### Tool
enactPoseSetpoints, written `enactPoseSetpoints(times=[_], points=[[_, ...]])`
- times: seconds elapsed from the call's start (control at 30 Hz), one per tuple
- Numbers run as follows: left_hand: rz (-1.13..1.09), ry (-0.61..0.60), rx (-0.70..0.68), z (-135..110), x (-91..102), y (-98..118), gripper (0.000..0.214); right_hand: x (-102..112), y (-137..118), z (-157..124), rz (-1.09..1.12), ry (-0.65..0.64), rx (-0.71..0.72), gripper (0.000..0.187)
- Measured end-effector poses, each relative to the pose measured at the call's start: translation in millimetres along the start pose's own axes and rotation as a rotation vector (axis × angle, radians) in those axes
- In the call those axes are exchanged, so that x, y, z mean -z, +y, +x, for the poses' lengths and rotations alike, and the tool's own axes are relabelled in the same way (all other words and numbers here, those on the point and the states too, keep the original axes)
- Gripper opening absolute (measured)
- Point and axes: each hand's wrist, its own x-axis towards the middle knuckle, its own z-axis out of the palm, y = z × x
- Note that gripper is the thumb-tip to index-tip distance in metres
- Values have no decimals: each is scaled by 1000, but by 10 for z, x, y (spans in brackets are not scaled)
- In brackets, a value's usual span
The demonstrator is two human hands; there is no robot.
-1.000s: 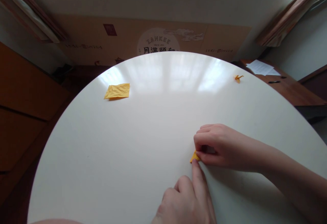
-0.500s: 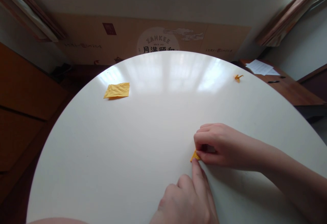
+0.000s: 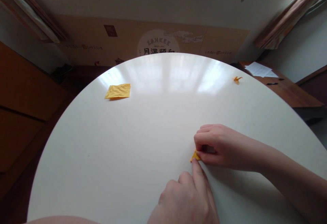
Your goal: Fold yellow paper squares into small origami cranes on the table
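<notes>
A small folded piece of yellow paper (image 3: 194, 156) lies on the white round table, mostly covered by my fingers. My right hand (image 3: 213, 145) pinches its upper right side between thumb and bent index finger, the other fingers curled in. From below, my left hand (image 3: 187, 193) presses its stretched index fingertip on the paper's lower edge. Its other visible fingers are folded in. Farther off, a creased yellow sheet (image 3: 118, 91) rests at the table's back left. An orange-yellow folded paper crane (image 3: 237, 79) sits near the back right edge.
The white table (image 3: 107, 156) has a curved far edge. Beyond it on the right, a brown wooden desk (image 3: 293, 89) holds white papers (image 3: 260, 69) and small dark items. A printed cardboard panel (image 3: 87, 33) stands against the wall, with curtains (image 3: 278, 30) at the sides.
The view has tilted very slightly. Both hands keep their places on the folded yellow paper, with hardly any visible movement.
</notes>
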Motion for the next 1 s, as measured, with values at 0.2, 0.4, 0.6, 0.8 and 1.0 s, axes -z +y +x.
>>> enactPoseSetpoints(times=[0.2, 0.4, 0.6, 0.8, 1.0], points=[[-63, -29, 7, -2, -6, -9, 42, -5, 30, -37, 46, 17, -2, 14], [-139, -111, -11, 34, 71, -30, 43, 22, 74, -68, 117, 4, 10, 10], [-192, -211, -37, 108, 156, -91, 44, 19, 95, -65, 171, 9, 43, 12], [-187, -246, -39, 124, 182, -118, 42, 46, 69, -113, 179, -1, 82, 16], [-201, -249, -41, 135, 219, -126, 41, 12, 40, -125, 87, 37, 71, 10]])
